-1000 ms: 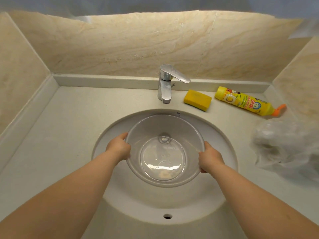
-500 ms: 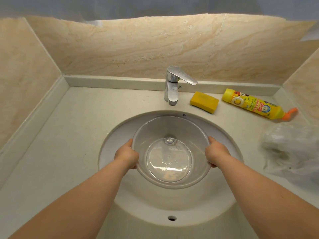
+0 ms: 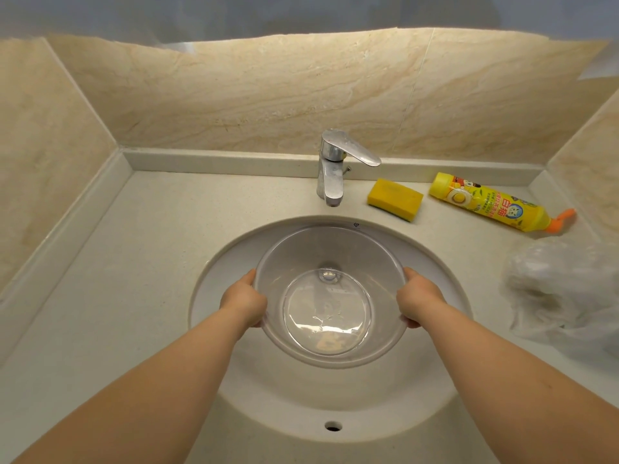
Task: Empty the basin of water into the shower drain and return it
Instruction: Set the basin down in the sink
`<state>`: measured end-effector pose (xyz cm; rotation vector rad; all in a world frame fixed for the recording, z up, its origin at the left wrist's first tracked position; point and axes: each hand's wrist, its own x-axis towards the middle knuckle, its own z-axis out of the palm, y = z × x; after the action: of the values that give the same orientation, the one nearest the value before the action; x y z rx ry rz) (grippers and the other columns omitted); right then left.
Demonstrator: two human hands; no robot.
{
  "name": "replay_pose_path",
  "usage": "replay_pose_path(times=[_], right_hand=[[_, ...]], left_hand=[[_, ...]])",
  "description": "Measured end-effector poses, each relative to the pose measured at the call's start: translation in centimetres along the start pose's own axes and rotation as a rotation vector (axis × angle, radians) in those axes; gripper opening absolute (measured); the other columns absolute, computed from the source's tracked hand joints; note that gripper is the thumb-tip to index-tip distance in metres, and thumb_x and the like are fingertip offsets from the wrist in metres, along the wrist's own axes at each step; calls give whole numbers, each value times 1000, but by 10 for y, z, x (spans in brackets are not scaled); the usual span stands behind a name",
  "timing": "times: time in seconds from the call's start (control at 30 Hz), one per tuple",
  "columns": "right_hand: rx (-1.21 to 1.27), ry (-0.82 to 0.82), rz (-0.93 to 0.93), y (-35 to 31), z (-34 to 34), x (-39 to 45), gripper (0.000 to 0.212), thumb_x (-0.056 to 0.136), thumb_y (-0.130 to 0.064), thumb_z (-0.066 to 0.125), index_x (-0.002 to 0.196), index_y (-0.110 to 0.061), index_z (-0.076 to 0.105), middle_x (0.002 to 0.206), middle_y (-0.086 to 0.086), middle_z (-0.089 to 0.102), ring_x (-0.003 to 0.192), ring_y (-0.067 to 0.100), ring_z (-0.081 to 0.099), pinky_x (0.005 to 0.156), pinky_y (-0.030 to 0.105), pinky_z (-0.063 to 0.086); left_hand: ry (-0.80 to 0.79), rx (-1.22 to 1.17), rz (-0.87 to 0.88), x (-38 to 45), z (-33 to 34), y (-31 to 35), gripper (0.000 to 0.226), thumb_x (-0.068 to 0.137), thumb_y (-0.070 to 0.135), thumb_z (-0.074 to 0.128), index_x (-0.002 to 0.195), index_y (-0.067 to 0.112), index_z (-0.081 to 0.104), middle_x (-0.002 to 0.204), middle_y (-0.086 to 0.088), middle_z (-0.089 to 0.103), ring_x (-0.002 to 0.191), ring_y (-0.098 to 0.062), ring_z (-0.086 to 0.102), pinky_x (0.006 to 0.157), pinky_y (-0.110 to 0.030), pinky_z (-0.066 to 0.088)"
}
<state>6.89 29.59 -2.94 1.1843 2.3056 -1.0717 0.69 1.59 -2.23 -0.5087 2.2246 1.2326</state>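
Basin [image 3: 330,296] sits in the sink [image 3: 214,296], below the tap [image 3: 331,169]; little has changed, only the view moved. Left hand [image 3: 243,304] and right hand [image 3: 418,301] grip its rim, fingers closed. Lifting looks next.

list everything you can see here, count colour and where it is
basin: 1, clear, in the sink, a little water in its bottom
sink: 1, white, set in the counter
counter: 1, pale speckled
tap: 1, chrome, behind the sink
sponge: 1, yellow, right of the tap
bottle: 1, yellow with orange cap, lying on its side, far right
plastic bag: 1, clear, crumpled, right edge
left hand: 1, gripping the basin's left rim
right hand: 1, gripping its right rim
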Motion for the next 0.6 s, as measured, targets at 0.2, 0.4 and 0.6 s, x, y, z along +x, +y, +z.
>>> replay_pose_path(times=[0.2, 0.4, 0.6], right_hand=[[-1, 12, -10, 2, 2, -8, 66, 85, -1, 29, 140, -34, 41, 111, 13, 56, 70, 32, 55, 64, 37, 57], [-6, 24, -5, 2, 2, -7, 64, 85, 1, 28, 138, -30, 43, 108, 15, 55, 68, 31, 53, 61, 35, 54], [-44, 28, -13, -1, -3, -4, 66, 85, 0, 28, 141, -33, 40, 110, 15, 54, 73, 34, 57, 70, 43, 60]], left_hand=[[-14, 40, 7, 4, -3, 4, 63, 86, -4, 39, 132, 36, 51, 90, -4, 58, 98, -45, 66, 80, -51, 60], [-6, 52, 12, 4, -2, 8, 65, 87, -4, 39, 138, 36, 47, 98, -7, 59, 99, -45, 65, 82, -50, 60], [5, 64, 34, -3, 2, 2, 62, 85, -3, 39, 130, 38, 52, 90, -3, 59, 96, -43, 66, 77, -49, 61]])
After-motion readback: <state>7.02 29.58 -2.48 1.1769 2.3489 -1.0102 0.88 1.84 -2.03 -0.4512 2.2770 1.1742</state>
